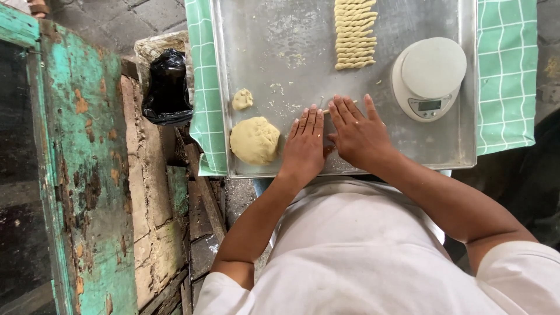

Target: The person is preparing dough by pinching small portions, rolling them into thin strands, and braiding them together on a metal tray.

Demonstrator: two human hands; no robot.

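Head view looks down on both hands pressed flat, fingers stretched out and gripping nothing, side by side on a metal baking tray (pixel 280 35): the left hand (pixel 304 146) and right hand (pixel 357 133) almost touch. A large dough ball (pixel 255 140) sits just left of the left hand, a small dough lump (pixel 242 99) beyond it. Twisted dough sticks (pixel 354 34) lie stacked at the far edge, beside a white kitchen scale (pixel 430 77).

dough ball (pixel 254 140) left on tray (pixel 280 35) | scale (pixel 429 77) right | twists (pixel 354 34) behind
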